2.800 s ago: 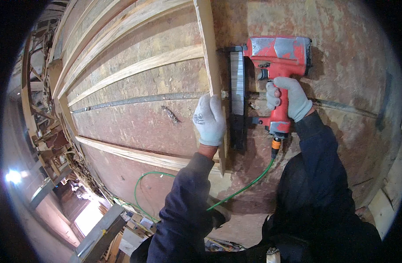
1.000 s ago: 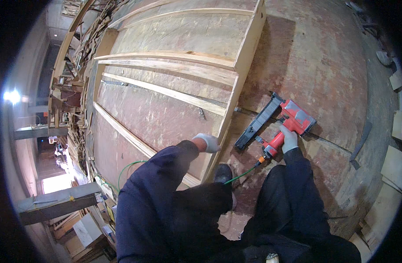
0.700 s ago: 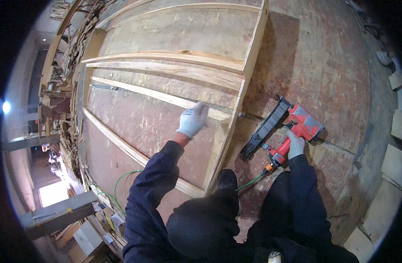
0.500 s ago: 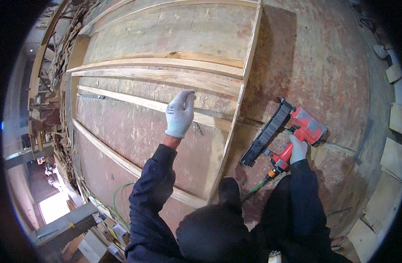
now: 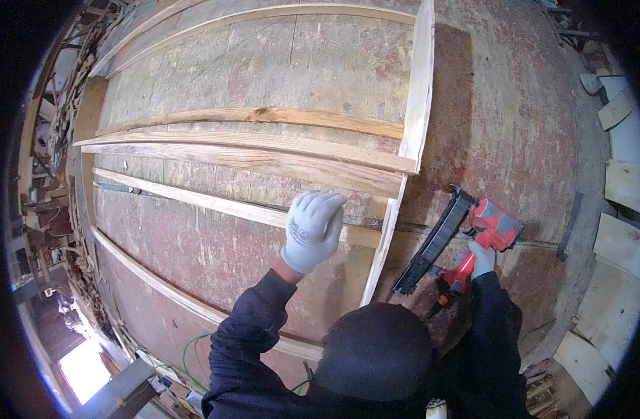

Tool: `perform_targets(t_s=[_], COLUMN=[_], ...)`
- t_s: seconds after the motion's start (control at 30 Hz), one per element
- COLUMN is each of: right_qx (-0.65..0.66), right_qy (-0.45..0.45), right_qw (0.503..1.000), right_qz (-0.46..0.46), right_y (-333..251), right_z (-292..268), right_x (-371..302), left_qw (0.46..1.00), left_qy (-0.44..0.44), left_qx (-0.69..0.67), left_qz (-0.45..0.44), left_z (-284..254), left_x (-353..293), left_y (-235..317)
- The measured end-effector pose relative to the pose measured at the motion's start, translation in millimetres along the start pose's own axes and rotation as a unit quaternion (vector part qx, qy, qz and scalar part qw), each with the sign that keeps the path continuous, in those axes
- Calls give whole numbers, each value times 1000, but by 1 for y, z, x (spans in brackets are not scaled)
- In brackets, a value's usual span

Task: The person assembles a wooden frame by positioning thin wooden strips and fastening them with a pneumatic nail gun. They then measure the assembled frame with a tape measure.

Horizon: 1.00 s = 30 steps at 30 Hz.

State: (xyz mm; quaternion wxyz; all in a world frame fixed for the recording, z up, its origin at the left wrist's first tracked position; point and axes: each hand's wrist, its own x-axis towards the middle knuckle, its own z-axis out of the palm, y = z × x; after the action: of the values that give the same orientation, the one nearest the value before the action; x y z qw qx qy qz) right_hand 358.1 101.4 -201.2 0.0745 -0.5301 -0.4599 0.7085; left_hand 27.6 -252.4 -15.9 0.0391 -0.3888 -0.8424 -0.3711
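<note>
My left hand (image 5: 313, 230), in a white glove, is raised above the slats with its fingers curled together. Whatever it may hold is hidden by the fingers. At the right, my gloved right hand (image 5: 482, 260) is wrapped round the handle of a red and grey nail gun (image 5: 498, 222). Its long black magazine (image 5: 431, 244) points toward the lower left, beside the wooden framework. Pale wooden slats (image 5: 215, 202) run across this framework to an end rail (image 5: 421, 84) on the right. Near the middle, two slats lie side by side, and the end rail looks stepped there.
The framework lies on a worn, reddish board surface (image 5: 529, 140). A green air hose (image 5: 187, 353) loops at the lower left. Scrap wood (image 5: 75, 279) is heaped along the left side, and pale boards (image 5: 616, 248) lie along the right edge.
The view has shifted, and the framework's middle slats appear lower in it. My left hand shows lower and farther right, its fingers still curled. The nail gun stays in my right hand, slightly lower.
</note>
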Motion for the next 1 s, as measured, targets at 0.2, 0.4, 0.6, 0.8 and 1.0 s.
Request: perform_targets(t_s=[0.2, 0.4, 0.6, 0.8, 1.0], right_qx=[-21, 21, -31, 50, 58], right_qy=[29, -1, -46, -38, -26], right_qw=[999, 999, 998, 995, 994], right_qz=[36, 42, 42, 77, 90], right_y=[-2, 5, -14, -27, -23], right_z=[-4, -20, -7, 24, 12], right_x=[3, 7, 0, -19, -14], left_qw=[996, 989, 984, 989, 989], left_qy=[-20, 39, 21, -57, -30], left_qx=[86, 135, 170, 132, 144], left_qz=[-29, 47, 42, -35, -7], left_z=[10, 42, 44, 34, 32], left_x=[23, 45, 33, 34, 39], left_y=[-54, -82, -88, -82, -75])
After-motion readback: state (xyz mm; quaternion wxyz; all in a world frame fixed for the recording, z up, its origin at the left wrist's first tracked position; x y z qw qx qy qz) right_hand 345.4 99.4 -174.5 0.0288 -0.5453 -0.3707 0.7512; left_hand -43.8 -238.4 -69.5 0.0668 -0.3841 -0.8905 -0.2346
